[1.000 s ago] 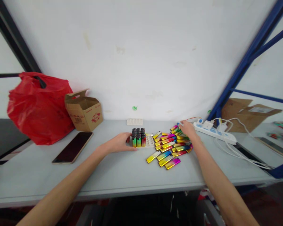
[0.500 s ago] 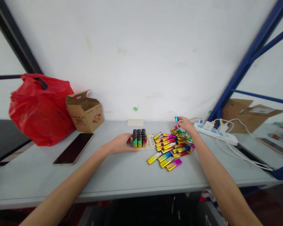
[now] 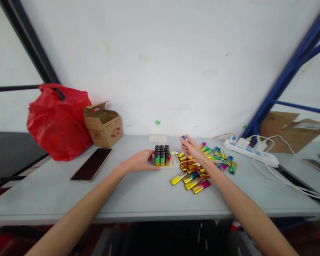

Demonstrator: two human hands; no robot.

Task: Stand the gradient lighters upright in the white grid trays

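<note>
rainbow-shiny metal lighters (image 3: 193, 175) lie flat in a heap on the pale grey worktop (image 3: 133, 199). the right hand (image 3: 193, 148) pinches one small lighter with a blue end (image 3: 184, 138) in its fingertips. it is up in the air, over the left part of the heap and close to the white plastic tray (image 3: 175, 161).

a second ago this hand was down on the far right of the heap. now it has picked one lighter up and come across to the tray side, so that lighter is out of the heap but not in the tray yet.

the left hand (image 3: 142, 162) has stayed put. it rests open against the tray's left side, beside the standing lighters with black tops (image 3: 162, 156). a red plastic bag (image 3: 58, 121), a brown cardboard box (image 3: 102, 124) and a dark flat phone (image 3: 92, 164) sit off to the left.
</note>
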